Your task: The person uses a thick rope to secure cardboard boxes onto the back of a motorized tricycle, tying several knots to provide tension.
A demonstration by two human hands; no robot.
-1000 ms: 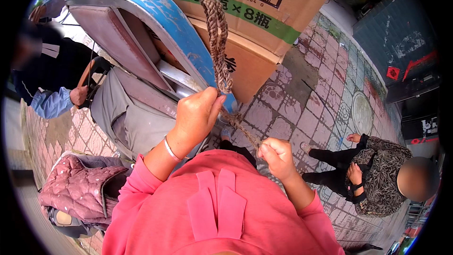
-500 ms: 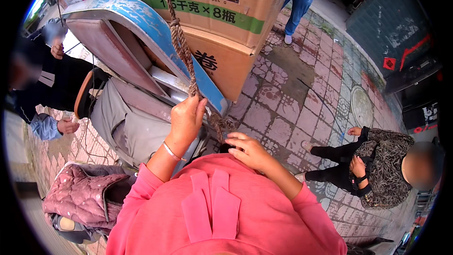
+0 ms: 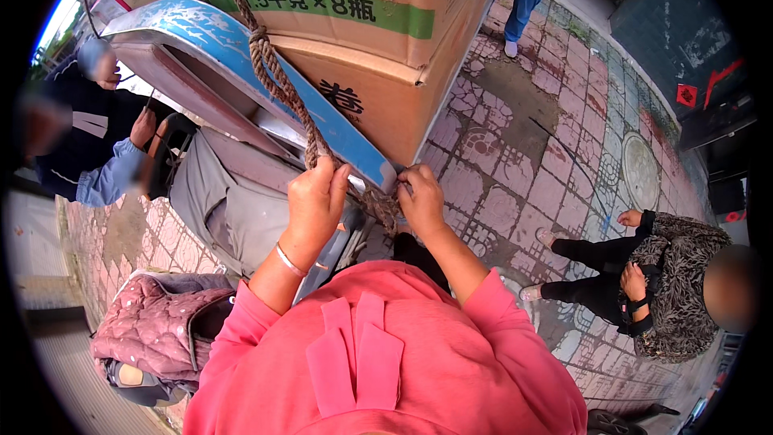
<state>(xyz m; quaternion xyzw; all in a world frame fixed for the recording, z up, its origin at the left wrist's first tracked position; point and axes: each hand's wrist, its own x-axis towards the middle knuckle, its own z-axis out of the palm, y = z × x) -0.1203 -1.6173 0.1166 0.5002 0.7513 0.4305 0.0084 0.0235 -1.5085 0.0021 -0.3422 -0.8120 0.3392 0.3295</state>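
A thick brown braided rope (image 3: 278,84) with a knot runs down across the cardboard boxes and the worn blue metal side panel (image 3: 342,133). My left hand (image 3: 316,200) is closed round the rope, thumb on top, just below the panel's edge. Between my hands the rope's lower part (image 3: 377,203) sags in a loose bundle. My right hand (image 3: 421,200) is at the panel's lower right corner with fingers curled in a pinch; what lies between the fingertips is hidden. A grey cloth-covered seat (image 3: 229,201) is left of my left hand.
Stacked cardboard boxes (image 3: 386,101) rise ahead. A quilted pink cover (image 3: 153,322) lies at lower left. One person (image 3: 88,129) is at the left, another (image 3: 684,290) stands at the right, a third (image 3: 527,0) farther off. Patterned paving (image 3: 499,185) holds a round manhole cover (image 3: 640,169).
My right hand has moved up and forward to the blue panel's corner, its fingers closing. My left hand still grips the rope, slightly lower. The person at left has raised a hand.
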